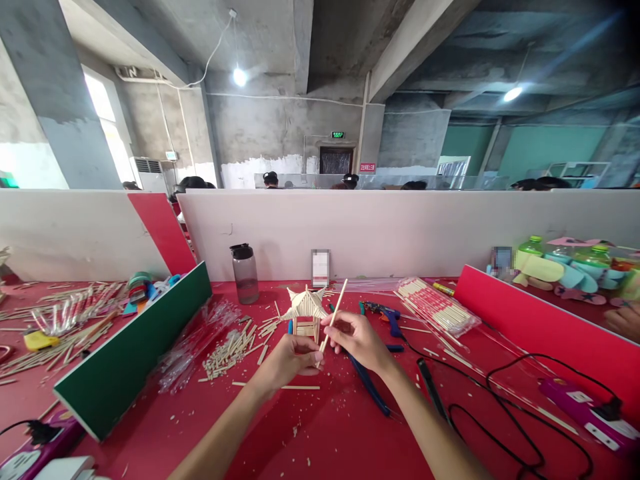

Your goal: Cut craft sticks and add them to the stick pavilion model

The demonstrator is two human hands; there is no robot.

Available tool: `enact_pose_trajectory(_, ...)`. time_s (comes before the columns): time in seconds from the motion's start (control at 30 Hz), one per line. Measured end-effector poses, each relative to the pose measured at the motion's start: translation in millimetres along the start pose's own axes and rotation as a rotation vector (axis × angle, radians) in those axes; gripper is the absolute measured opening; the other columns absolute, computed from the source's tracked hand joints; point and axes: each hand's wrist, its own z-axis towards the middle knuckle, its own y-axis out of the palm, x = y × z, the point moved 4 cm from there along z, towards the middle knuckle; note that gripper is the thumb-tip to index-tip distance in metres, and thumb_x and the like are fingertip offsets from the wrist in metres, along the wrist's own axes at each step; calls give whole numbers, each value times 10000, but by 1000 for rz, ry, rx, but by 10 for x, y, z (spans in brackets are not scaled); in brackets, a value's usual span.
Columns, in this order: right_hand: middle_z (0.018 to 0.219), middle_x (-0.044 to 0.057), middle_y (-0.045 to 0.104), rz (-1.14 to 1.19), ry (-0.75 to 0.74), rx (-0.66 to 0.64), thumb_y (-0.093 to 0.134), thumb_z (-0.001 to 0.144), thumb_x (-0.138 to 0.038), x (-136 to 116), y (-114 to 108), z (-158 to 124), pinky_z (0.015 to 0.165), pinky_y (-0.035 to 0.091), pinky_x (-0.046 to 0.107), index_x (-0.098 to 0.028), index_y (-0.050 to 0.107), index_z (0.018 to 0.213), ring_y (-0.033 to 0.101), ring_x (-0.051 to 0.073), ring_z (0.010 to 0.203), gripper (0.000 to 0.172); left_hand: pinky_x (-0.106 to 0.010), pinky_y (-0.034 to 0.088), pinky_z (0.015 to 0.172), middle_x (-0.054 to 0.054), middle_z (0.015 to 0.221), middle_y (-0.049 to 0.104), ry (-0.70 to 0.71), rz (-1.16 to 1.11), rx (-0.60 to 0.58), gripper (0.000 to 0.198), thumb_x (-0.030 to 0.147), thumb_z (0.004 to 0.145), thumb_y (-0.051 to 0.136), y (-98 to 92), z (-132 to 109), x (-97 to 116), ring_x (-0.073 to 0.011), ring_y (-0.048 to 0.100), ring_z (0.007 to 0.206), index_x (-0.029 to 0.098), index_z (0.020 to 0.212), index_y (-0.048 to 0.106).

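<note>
My right hand (356,339) pinches a long, thin wooden stick (341,297), tilted with its upper end to the right. At the stick's lower end, the fingertips of my left hand (294,361) are closed on a small pale stick end; whether this is a separate short piece I cannot tell. Just behind my hands stands a small pavilion model (306,305) made of wooden sticks, with a pointed, star-like roof. My fingers partly cover its base. A loose stick (300,387) lies on the red table (310,440) below my left hand.
Cut stick pieces (233,353) are heaped left, beside clear plastic wrappers (195,347). A glue gun (387,313), blue-handled pliers (367,383), a black-handled tool (433,387) and bagged sticks (437,307) lie right. A bottle (244,273) stands behind. Cables and a power strip (590,413) lie far right.
</note>
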Motion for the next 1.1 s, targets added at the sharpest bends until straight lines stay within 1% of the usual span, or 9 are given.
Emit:
enact_pose_trajectory(0.07, 766, 32, 689, -54, 17, -64, 699, 802, -455, 36, 60, -8, 611, 519, 265, -169, 698, 946, 642, 162, 643, 320, -334, 557, 777, -19, 729, 656, 15, -5, 4, 452, 557, 613, 810, -24, 16, -9, -141, 608, 704, 135, 743, 712)
enact_pose_trajectory(0.13, 764, 35, 710, -88, 31, -95, 703, 798, -432, 79, 109, -13, 641, 522, 274, -171, 707, 892, 664, 180, 670, 278, -332, 554, 784, -20, 741, 660, 31, -1, 6, 449, 550, 609, 816, -50, 35, -25, -144, 608, 722, 137, 758, 722)
enact_pose_trajectory(0.33, 788, 51, 734, -99, 41, -61, 700, 793, -376, 162, 146, -2, 676, 529, 283, -158, 716, 848, 684, 203, 719, 225, -306, 549, 710, -18, 690, 643, 34, 23, 54, 476, 572, 587, 817, -91, 99, -138, -152, 615, 690, 137, 743, 697)
enact_pose_trajectory(0.47, 781, 51, 735, -102, 35, -41, 701, 791, -362, 177, 134, 14, 667, 526, 279, -156, 722, 849, 681, 198, 714, 215, -303, 540, 712, -23, 669, 642, 49, 7, 71, 477, 576, 594, 812, -91, 138, -189, -149, 612, 672, 134, 732, 697)
enact_pose_trajectory(0.63, 765, 50, 736, -85, 31, -11, 728, 766, -378, 210, 126, 31, 663, 530, 285, -158, 715, 845, 685, 204, 707, 234, -302, 530, 727, -18, 675, 655, 33, -7, 68, 468, 563, 553, 833, -103, 159, -199, -146, 604, 661, 141, 708, 699)
enact_pose_trajectory(0.83, 782, 55, 743, -114, 35, 11, 725, 772, -419, 221, 146, 26, 659, 527, 284, -164, 723, 831, 689, 211, 707, 261, -286, 522, 710, -13, 642, 638, 32, 61, 70, 438, 556, 585, 808, -120, 118, -158, -150, 599, 658, 144, 669, 686)
enact_pose_trajectory(0.97, 769, 55, 741, -146, 31, 27, 719, 778, -396, 212, 154, 17, 642, 521, 275, -165, 725, 807, 692, 216, 712, 234, -274, 520, 695, -13, 671, 647, 38, 85, 60, 437, 565, 619, 783, -101, 94, -135, -147, 605, 664, 152, 736, 705)
enact_pose_trajectory(1.1, 780, 57, 743, -128, 28, 22, 722, 773, -397, 203, 158, 20, 658, 525, 280, -166, 728, 807, 692, 219, 719, 234, -268, 522, 682, -12, 711, 655, 33, 75, 68, 433, 555, 641, 778, -114, 128, -199, -142, 618, 663, 156, 798, 716)
